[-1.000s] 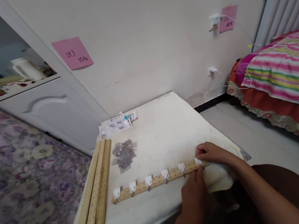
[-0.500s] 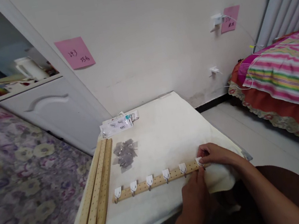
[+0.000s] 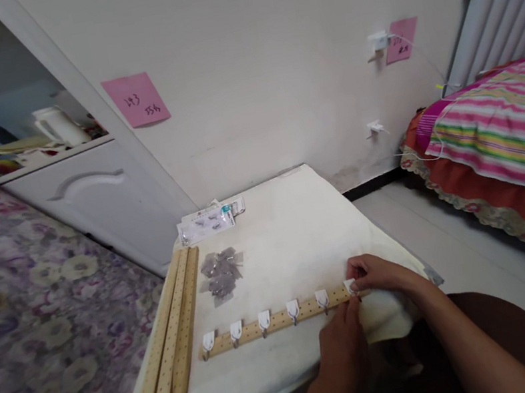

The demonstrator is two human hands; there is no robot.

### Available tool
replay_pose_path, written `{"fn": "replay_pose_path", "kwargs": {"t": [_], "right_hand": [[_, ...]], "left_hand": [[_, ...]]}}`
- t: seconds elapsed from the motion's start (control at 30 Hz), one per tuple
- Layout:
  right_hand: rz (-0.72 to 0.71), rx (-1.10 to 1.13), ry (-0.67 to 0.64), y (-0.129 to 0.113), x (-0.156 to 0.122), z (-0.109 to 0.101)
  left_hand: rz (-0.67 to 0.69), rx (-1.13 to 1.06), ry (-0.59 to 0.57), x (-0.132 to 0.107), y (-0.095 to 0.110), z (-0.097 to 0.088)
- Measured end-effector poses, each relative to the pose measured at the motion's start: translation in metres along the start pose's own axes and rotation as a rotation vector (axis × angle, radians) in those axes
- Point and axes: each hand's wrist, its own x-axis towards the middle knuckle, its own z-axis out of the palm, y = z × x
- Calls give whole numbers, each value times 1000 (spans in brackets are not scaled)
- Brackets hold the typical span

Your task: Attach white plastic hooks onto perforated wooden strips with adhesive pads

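Observation:
A perforated wooden strip [image 3: 279, 319] lies across the near part of the cloth-covered table, with several white hooks [image 3: 293, 311] spaced along it. My right hand [image 3: 375, 273] is closed at the strip's right end, thumb and fingers pinching the last white hook [image 3: 349, 287]. From the near side, my left hand [image 3: 342, 338] has its fingers drawn together against the strip's edge, just below that same hook. Its fingertips are partly hidden, and the right fingers cover part of the hook.
More perforated wooden strips [image 3: 171, 341] lie side by side along the table's left edge. Beside them is a pile of small clear packets [image 3: 222, 275]. Packaged hook cards [image 3: 206, 223] sit at the back left. A striped bed [image 3: 506, 113] stands to the right.
The view has shifted slightly, so everything sits a little lower. Both hands stay at the right-end hook, with only tiny finger movement.

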Motion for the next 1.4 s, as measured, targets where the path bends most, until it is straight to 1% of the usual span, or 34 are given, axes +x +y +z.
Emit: {"fn": "replay_pose_path", "kwargs": {"t": [0.17,0.33,0.53,0.6,0.7,0.77,0.83,0.93,1.03,1.07,1.13,1.2,1.23,1.27,1.33,1.4], "right_hand": [[-29,52,-8,2,-3,-1],[-19,59,-24,-2,-6,-5],[-8,36,41,-7,-12,-9],[-9,34,52,-6,-15,-12],[-20,17,28,0,-21,-16],[-18,-20,23,6,-25,-15],[-16,-70,54,10,-28,-12],[-27,-94,84,15,-32,-7],[-33,-79,79,20,-35,-7],[-36,-78,106,21,-35,-8],[-55,-94,219,19,-34,-8],[-88,-132,342,11,-30,-3],[-106,-156,379,4,-28,2],[-125,-181,393,-5,-25,10],[-161,-231,373,-24,-19,29],[-202,-307,340,-42,-14,51]], "left_hand": [[24,-47,59,-3,-3,1],[44,-83,82,-3,-5,2],[54,-133,120,-3,-9,6],[68,-155,133,-4,-11,8],[111,-188,152,-6,-16,11],[146,-208,162,-9,-19,12],[187,-223,164,-13,-21,11],[222,-202,127,-28,-24,4],[221,-166,50,-53,-30,-7],[222,-166,32,-63,-34,-10],[202,-178,46,-84,-44,-15],[170,-194,63,-102,-58,-17],[152,-204,77,-109,-66,-17],[124,-214,91,-115,-74,-16],[60,-239,122,-127,-90,-17],[-9,-257,204,-137,-106,-20]]}}
